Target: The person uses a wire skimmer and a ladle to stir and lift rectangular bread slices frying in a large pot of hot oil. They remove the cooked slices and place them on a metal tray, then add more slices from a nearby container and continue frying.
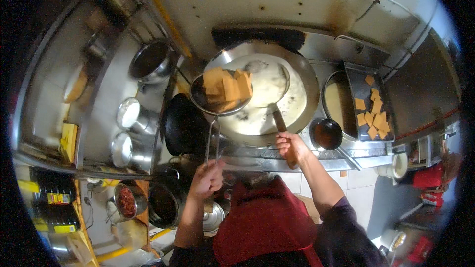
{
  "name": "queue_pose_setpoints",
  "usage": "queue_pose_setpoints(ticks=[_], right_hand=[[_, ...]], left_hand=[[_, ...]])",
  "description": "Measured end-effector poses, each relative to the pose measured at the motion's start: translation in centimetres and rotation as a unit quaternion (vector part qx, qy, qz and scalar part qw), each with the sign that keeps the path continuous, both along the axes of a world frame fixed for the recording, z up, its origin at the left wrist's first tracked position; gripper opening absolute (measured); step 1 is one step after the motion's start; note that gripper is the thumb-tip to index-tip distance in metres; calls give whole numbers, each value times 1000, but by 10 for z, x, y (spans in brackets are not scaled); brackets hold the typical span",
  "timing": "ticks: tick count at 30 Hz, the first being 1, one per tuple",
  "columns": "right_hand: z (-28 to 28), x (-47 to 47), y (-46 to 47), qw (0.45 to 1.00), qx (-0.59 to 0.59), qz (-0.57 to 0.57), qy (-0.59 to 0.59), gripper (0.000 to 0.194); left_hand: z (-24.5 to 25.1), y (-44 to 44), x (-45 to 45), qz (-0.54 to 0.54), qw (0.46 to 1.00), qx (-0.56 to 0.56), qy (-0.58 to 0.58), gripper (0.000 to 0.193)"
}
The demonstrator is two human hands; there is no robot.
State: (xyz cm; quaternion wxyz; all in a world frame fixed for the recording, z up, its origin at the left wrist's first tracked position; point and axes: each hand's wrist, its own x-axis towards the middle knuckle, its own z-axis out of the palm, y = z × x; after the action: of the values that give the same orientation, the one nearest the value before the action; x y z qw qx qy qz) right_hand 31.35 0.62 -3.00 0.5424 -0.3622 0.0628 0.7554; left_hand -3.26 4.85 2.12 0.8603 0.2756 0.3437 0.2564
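Observation:
My left hand (208, 180) grips the metal handle of a round strainer (198, 98), raised over the left side of a large wok (313, 89). Orange-brown square slices (227, 88) are heaped in it, some standing on edge. The wok holds pale, foamy liquid (293, 109). My right hand (291, 146) is closed around the wooden handle of a wide, round skimmer or ladle (279, 118), whose head lies in the foam. What is under the foam is hidden.
On the right, a metal tray (362, 129) with several similar slices rests over a pot (328, 92) of pale liquid. A dark ladle (326, 133) lies beside it. Pots (150, 63) and a black pan (182, 126) stand left.

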Motion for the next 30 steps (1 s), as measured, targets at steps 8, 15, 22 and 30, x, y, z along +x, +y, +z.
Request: queue_pose_setpoints(ticks=[8,15,22,30], right_hand=[[-35,1,29,991,43,106,71,12],[-18,16,-19,983,76,144,90,19],[19,25,-81,975,96,196,50,31],[38,33,-133,971,77,197,114,35]], left_hand=[[11,-13,4,35,998,18,42,20],[4,-8,20,45,998,6,52,18],[-23,-20,46,19,1000,-1,2,20],[-63,-59,74,-20,997,-63,-46,26]])
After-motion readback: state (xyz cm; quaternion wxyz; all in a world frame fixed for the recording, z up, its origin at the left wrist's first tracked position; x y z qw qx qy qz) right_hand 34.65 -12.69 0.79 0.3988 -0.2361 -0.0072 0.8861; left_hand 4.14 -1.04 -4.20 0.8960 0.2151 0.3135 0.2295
